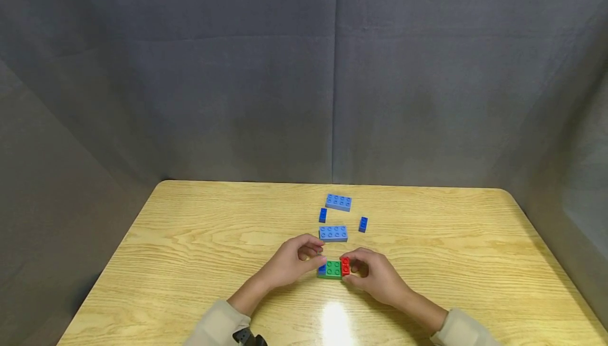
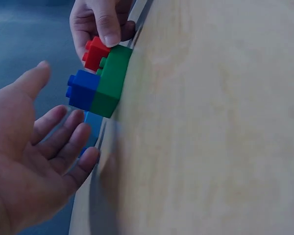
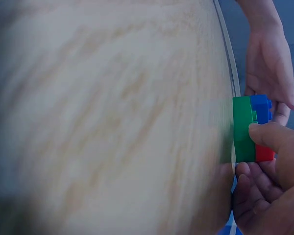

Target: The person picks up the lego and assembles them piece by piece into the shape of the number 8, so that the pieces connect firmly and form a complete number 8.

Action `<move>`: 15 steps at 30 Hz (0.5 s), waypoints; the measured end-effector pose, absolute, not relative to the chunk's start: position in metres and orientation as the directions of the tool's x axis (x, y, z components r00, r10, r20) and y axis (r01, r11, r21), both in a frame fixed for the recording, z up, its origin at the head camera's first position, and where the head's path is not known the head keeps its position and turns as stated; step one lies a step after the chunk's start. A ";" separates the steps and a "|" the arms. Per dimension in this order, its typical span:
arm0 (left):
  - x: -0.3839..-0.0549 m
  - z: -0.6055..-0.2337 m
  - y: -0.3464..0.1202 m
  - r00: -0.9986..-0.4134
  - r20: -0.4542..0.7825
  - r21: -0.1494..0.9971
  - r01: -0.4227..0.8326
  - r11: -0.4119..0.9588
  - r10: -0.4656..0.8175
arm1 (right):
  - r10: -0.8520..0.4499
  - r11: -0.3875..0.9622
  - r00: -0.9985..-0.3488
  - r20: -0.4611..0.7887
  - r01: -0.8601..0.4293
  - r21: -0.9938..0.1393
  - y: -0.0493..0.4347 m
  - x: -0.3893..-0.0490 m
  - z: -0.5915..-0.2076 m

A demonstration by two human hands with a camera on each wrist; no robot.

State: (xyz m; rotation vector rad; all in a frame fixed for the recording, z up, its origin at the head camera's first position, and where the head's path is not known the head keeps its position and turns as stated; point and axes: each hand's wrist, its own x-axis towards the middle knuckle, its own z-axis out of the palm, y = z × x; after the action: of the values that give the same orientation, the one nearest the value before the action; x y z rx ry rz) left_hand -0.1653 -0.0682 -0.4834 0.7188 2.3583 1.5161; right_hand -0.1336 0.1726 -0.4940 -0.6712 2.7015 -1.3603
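Observation:
A green toy building brick (image 1: 334, 269) sits on the table in front of me, with a small dark blue brick (image 2: 83, 89) on its left end and a small red brick (image 1: 345, 266) on its right end. My right hand (image 1: 378, 277) pinches the red brick between thumb and fingers; in the right wrist view its thumb also overlaps the side of the green brick. Beside the blue brick, my left hand (image 1: 293, 263) holds nothing, its fingers loosely spread and apart from the bricks in the left wrist view.
Just beyond the hands lies a light blue brick (image 1: 333, 233) with two rows of studs. Farther back is another light blue brick (image 1: 339, 202). Two small dark blue bricks lie near them, one at left (image 1: 323, 215), one at right (image 1: 363, 224). Grey curtains (image 1: 247, 98) surround the wooden table (image 1: 199, 230).

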 end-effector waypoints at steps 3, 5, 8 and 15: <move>-0.171 -0.480 -0.067 -0.877 0.108 0.905 0.282 0.319 0.469 | -0.397 0.527 -0.907 0.141 -0.352 -0.774 0.173 -0.133 -0.493; -0.173 -0.474 -0.066 -0.889 0.148 0.903 0.300 0.307 0.434 | -0.396 0.533 -0.908 0.134 -0.346 -0.772 0.173 -0.133 -0.493; -0.177 -0.464 -0.065 -0.891 0.176 0.906 0.313 0.286 0.419 | -0.392 0.539 -0.911 0.126 -0.338 -0.772 0.173 -0.133 -0.492; -0.202 -0.481 -0.062 -0.888 0.159 0.903 0.307 0.300 0.431 | -0.392 0.541 -0.912 0.120 -0.334 -0.771 0.172 -0.133 -0.491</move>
State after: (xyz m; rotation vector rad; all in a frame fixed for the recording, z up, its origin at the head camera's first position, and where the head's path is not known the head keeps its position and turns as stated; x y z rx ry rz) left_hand -0.2016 -0.0621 -0.4812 0.6953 2.4391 1.6539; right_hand -0.1334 0.1723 -0.4912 -0.6372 2.6985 -1.3284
